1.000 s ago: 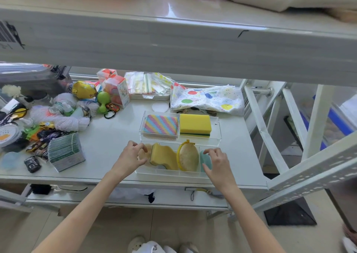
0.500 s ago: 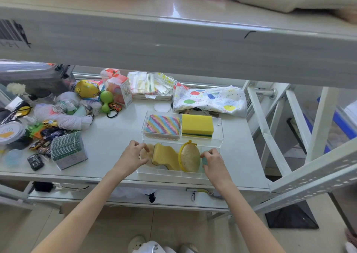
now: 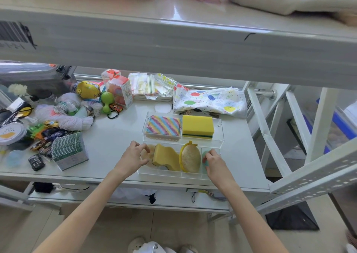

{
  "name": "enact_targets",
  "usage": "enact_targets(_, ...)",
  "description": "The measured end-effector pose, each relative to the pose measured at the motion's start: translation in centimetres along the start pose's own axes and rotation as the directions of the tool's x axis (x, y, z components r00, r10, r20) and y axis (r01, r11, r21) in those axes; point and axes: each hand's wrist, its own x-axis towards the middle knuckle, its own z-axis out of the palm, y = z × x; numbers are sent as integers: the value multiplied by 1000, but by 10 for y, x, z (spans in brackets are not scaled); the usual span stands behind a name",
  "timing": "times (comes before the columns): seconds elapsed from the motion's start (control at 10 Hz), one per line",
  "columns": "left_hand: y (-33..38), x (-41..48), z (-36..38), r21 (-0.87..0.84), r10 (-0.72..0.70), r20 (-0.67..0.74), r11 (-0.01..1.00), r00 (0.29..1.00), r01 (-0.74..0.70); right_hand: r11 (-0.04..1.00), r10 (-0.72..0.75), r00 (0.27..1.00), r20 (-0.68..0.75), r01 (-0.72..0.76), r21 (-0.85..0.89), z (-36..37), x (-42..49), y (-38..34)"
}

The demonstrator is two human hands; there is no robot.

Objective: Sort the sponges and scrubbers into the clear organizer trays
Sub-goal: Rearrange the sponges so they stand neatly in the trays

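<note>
1. Far tray point(image 3: 220, 134), worktop 12 o'clock: striped sponge point(image 3: 163, 126) and yellow sponge point(image 3: 198, 125) sitting sorted.
2. Near tray point(image 3: 173, 174): left hand point(image 3: 133, 159) pinching tan pad point(image 3: 145, 154) at 9 o'clock; right hand point(image 3: 215, 162) pinching teal scrubber point(image 3: 204, 156) at 3 o'clock.
3. Sorting looking nearly finished.

Two trays sit near the right edge of my shelf point(image 3: 108, 142). The back tray point(image 3: 219, 134) is behind the front tray point(image 3: 173, 175). Toys point(image 3: 48, 132) lie left.

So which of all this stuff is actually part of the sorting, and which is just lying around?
Part of the job:
near clear tray
far clear tray
striped sponge
yellow block sponge
wavy yellow sponge
round mesh scrubber

Just lying about:
toy cars
white yarn
dotted cloth
</note>
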Motion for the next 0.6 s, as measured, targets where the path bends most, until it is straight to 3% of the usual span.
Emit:
enact_targets(0.4,4,-5,-8,33,1,33,999,999,-2,999,-11,1000,-3,11,-36,-20,-14,-3)
enact_targets(0.6,25,-9,-31,30,95,-26,995,995,-94,997,-72,994,-86,68,-47,-52,-25,-17)
